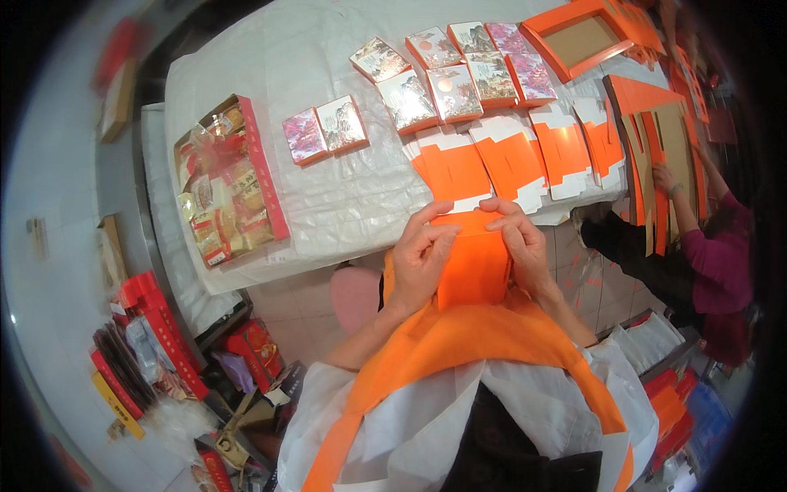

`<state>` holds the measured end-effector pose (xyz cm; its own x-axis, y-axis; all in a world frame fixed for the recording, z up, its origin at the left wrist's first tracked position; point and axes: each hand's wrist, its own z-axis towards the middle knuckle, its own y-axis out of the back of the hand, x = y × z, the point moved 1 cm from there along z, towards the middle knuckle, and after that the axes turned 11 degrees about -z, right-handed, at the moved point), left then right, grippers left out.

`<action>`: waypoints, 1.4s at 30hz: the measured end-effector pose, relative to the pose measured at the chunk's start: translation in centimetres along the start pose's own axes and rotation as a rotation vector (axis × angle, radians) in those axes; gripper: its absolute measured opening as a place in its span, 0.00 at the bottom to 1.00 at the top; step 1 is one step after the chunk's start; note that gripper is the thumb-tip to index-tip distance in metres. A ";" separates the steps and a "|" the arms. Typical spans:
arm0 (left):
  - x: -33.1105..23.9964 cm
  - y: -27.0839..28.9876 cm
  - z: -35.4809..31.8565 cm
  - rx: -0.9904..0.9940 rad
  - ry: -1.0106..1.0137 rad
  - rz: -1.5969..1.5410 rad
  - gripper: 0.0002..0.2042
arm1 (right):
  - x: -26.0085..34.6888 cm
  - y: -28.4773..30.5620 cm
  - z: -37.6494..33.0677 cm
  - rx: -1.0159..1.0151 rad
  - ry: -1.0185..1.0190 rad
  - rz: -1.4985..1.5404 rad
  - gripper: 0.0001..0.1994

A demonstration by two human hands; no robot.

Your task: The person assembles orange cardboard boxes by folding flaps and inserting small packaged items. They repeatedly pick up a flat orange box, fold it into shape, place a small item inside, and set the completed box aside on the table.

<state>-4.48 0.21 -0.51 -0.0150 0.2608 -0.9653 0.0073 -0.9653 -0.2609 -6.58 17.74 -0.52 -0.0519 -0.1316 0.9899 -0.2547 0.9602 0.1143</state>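
While both hands close, left hand (420,261) and right hand (518,246) pinch an orange card sleeve (473,264).

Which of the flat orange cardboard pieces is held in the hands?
The folded orange cardboard piece, gripped by the left hand and right hand; the other flat orange blanks lie on the table.

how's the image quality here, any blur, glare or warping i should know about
Head view: strong fisheye warping, so the table edges bow and dark vignette fills the corners; the left rim is smeared and soft. Both hands, left hand and right hand, and the orange card box they hold look fairly sharp. Mild glare on the shiny small boxes; lighting is even, shadows soft.
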 end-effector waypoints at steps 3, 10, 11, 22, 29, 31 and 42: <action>0.2 -0.1 -0.2 -0.072 -0.039 -0.032 0.09 | -0.1 -0.2 0.5 0.020 -0.025 0.008 0.10; 1.2 4.3 2.2 -0.400 0.099 -0.283 0.09 | 0.2 -3.5 4.3 0.026 -0.154 0.051 0.19; 1.5 5.5 3.0 -0.453 0.068 -0.350 0.09 | 0.1 -4.2 4.8 0.025 -0.193 0.121 0.23; 4.2 10.1 7.2 -0.483 -0.045 0.226 0.15 | -5.9 -15.2 9.2 0.070 0.329 -0.971 0.41; 8.5 16.9 13.4 -0.296 0.013 0.509 0.21 | -10.7 -18.0 16.0 -0.109 -0.174 -0.516 0.30; 10.7 20.3 16.3 -0.225 0.026 0.800 0.25 | -11.8 -18.3 18.4 -0.112 -0.144 -0.630 0.29; 16.0 30.8 18.4 0.122 0.156 1.353 0.39 | -18.6 -20.6 28.0 0.027 -0.321 -0.266 0.27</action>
<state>-22.86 -25.52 -23.74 0.0448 -0.8887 -0.4562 -0.1614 -0.4571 0.8746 -27.42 -6.44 -23.62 -0.2784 -0.4486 0.8492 -0.3246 0.8761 0.3564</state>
